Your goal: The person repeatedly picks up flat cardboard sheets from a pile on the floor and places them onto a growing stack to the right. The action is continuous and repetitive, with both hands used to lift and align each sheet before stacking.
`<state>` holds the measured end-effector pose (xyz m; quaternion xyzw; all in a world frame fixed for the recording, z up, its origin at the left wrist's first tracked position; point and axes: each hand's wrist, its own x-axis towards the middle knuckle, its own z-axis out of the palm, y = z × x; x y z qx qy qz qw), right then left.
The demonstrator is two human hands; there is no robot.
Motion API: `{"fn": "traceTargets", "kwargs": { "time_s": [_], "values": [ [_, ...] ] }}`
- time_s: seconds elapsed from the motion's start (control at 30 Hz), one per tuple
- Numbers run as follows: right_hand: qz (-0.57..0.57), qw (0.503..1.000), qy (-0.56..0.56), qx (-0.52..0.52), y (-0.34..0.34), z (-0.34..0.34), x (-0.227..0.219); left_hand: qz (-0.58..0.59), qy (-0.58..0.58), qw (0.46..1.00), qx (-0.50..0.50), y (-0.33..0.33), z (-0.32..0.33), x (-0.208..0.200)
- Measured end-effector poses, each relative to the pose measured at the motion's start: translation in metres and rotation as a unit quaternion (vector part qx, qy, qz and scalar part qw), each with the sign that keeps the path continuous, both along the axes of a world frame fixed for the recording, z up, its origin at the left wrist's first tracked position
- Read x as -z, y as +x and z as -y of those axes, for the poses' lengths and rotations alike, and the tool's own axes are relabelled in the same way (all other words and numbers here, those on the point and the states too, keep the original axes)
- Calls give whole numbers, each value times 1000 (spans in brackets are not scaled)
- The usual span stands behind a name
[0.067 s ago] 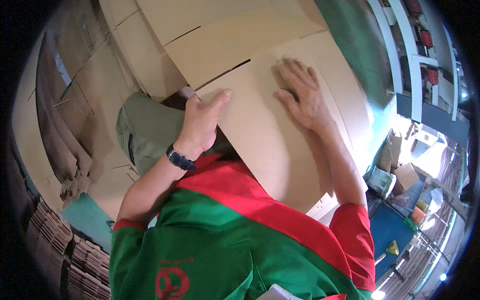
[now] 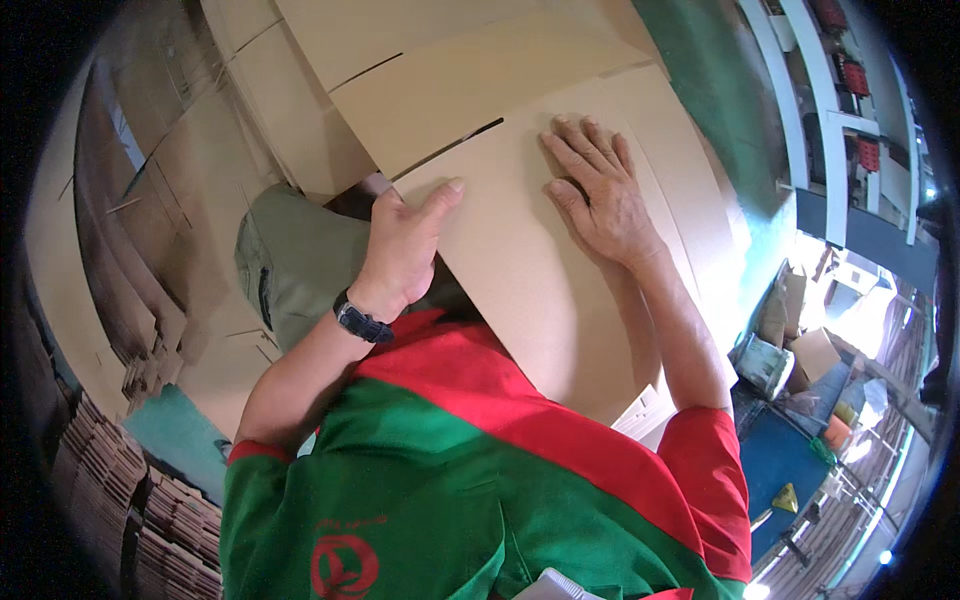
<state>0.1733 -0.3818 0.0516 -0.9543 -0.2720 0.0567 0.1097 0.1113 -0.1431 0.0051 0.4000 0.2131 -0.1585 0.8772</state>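
Observation:
A large flat cardboard sheet (image 2: 520,240) with slots cut in it lies in front of me, its near end reaching my shirt. At its left edge, my left hand (image 2: 405,235) grips it, with the thumb on top and the other fingers hidden underneath. My right hand (image 2: 600,195) lies flat on the sheet's upper face, fingers stretched out and thumb apart. Left of the sheet, more cardboard (image 2: 290,110) sits beneath and beside it. A dark watch (image 2: 362,318) is on my left wrist.
Stacks of folded cardboard (image 2: 170,530) stand at the lower left, with more sheets (image 2: 130,260) along the left. A pale metal frame (image 2: 830,130) rises at the upper right. Below it are a cardboard box (image 2: 813,355) and a blue surface (image 2: 775,450) with scattered items. My knee (image 2: 300,250) is beside the sheet.
My right hand has shifted very slightly to the left on the sheet and now looks sharper. The left hand keeps its grip on the edge.

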Motion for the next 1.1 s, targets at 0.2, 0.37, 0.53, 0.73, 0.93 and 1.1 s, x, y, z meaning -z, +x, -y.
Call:
{"fn": "traceTargets", "kwargs": {
  "time_s": [0.2, 0.37, 0.53, 0.73, 0.93, 1.1],
  "values": [
    [9, 996, -67, -50, 5, -2, -1, 4, 64, 998, 1, 11, 7, -14],
    [23, 992, -103, -75, 5, -2, 8, 10, 121, 992, 41, 21, 13, -23],
    [33, 991, -101, -84, 8, -1, 13, 5, 144, 986, 77, 28, 16, -25],
    [36, 989, -110, -89, 11, 1, 15, 1, 161, 983, 87, 33, 18, -27],
    [36, 990, -107, -90, 13, 1, 12, 34, 176, 983, 28, 36, 29, -31],
    [36, 990, -105, -85, 13, 1, 12, 6, 187, 977, 98, 40, 27, -41]
  ]
}}
